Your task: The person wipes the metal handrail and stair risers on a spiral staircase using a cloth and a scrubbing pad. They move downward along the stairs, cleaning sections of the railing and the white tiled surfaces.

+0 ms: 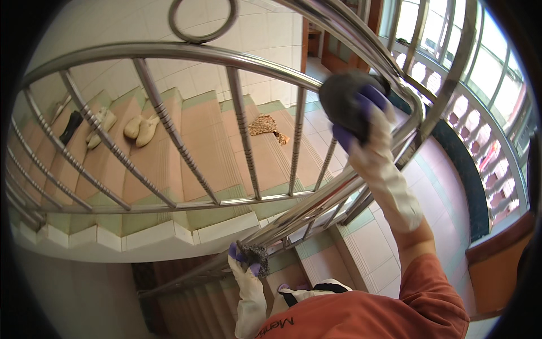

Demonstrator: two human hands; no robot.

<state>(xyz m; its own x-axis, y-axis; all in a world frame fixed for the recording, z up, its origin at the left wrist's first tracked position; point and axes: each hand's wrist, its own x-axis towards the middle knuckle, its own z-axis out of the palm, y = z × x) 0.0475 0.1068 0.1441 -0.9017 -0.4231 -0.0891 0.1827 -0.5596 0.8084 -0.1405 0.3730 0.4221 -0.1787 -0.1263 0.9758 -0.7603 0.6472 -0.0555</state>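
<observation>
My right hand (377, 125), in a white glove with purple fingers, is raised and blurred. It grips a dark grey cloth (344, 99) against the stainless steel stair railing (271, 68), where the curved rail meets the corner post. Lower down, my left hand (242, 269) wears a matching glove. Its fingers hold a speckled grey cloth (258, 256) beside the lower handrail (296, 216). The dark cloth hides the rail behind it.
Across the railing, pink and green tiled steps (203, 144) carry beige shoes (142, 129), dark shoes (72, 127) and a patterned cloth (264, 125). More steps (326, 262) descend below me. A window with metal bars (453, 38) and a balustrade (487, 161) stand at right.
</observation>
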